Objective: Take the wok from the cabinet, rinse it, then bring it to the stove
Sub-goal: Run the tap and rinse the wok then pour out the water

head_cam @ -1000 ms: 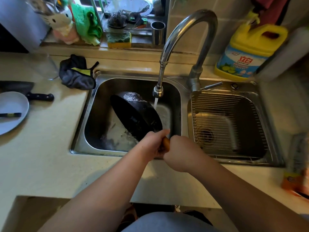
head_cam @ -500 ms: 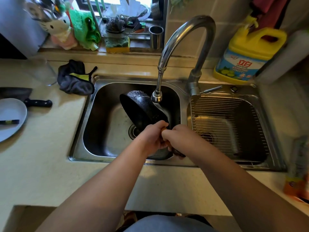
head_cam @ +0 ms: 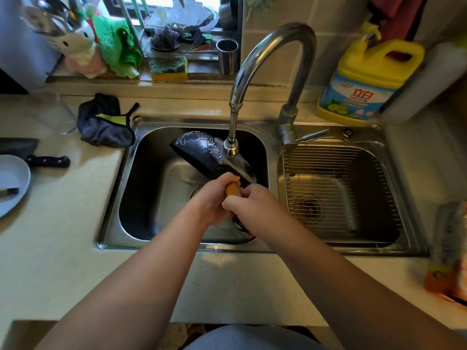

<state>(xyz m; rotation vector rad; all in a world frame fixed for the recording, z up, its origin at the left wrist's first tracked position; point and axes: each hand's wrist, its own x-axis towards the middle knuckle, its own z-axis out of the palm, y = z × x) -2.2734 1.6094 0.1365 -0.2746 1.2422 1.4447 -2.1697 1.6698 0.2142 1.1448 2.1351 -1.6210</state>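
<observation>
The black wok (head_cam: 202,154) is tilted on edge over the left sink basin (head_cam: 151,198), its wet outer side facing up. Water from the faucet (head_cam: 265,59) runs over the wok near the spout (head_cam: 231,147). Its wooden handle (head_cam: 233,189) points toward me. My left hand (head_cam: 214,200) wraps the handle from the left. My right hand (head_cam: 255,210) grips the same handle just behind it, from the right. The stove is out of view.
The right basin (head_cam: 341,198) holds a wire rack. A yellow detergent jug (head_cam: 366,82) stands behind it. A dark cloth (head_cam: 106,122) lies left of the sink, with a knife (head_cam: 45,161) and a plate (head_cam: 12,183) further left. A sponge (head_cam: 169,68) and a steel cup (head_cam: 227,56) sit on the sill.
The wok has swung right and risen, turning on edge under the spout. Both hands stayed on the handle and shifted right with it.
</observation>
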